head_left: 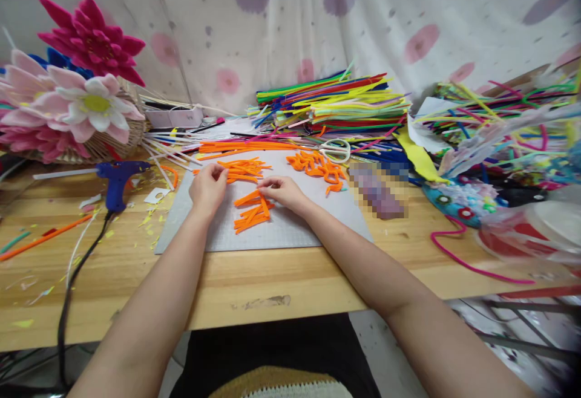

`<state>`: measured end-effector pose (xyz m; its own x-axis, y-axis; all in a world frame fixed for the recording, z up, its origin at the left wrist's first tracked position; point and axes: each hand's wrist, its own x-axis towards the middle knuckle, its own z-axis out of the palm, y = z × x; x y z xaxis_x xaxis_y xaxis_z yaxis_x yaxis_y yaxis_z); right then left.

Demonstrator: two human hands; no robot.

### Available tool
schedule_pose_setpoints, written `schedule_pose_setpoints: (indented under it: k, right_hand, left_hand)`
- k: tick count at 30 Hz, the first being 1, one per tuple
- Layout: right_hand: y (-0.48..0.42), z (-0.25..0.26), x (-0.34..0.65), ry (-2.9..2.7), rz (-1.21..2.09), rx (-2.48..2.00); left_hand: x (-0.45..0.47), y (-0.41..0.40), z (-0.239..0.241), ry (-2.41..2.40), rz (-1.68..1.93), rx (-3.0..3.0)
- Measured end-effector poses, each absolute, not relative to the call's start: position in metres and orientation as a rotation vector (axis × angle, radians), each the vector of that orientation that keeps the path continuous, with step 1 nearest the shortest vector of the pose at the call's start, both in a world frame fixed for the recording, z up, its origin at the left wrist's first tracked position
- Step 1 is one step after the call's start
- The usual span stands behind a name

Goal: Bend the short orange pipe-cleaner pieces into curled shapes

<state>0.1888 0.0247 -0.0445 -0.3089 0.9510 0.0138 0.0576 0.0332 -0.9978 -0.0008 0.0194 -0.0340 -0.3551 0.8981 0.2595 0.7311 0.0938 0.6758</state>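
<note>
My left hand (207, 189) rests on a grey cutting mat (290, 228), its fingers curled at the edge of a loose pile of short orange pipe-cleaner pieces (242, 170). My right hand (284, 193) lies to the right of it, fingertips pinched on an orange pipe-cleaner piece (249, 199) at the top of a smaller pile (251, 216). A heap of curled orange pieces (318, 167) sits further right on the mat. Long orange pipe cleaners (245, 146) lie along the mat's far edge.
A blue glue gun (118, 178) with a black cord lies left of the mat. Fabric flowers (77, 101) stand at far left. White-handled scissors (336, 150), a stack of coloured pipe cleaners (336, 104) and tangled craft clutter (499, 144) fill the back and right.
</note>
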Motion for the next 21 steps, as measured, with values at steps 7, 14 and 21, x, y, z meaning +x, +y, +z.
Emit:
schedule_pose_setpoints:
  k: [7,14,21]
  right_hand:
    - [0.033,-0.053,0.196,-1.488,1.081,-1.139]
    - [0.037,-0.057,0.199,-1.395,1.153,-1.095]
    - [0.034,-0.055,0.198,-1.381,1.187,-1.122]
  left_hand:
    - [-0.009,0.024,-0.043,2.180,0.736,2.065]
    - [-0.008,0.031,-0.048,1.781,1.082,1.697]
    - [-0.008,0.027,-0.039,1.490,1.212,1.426]
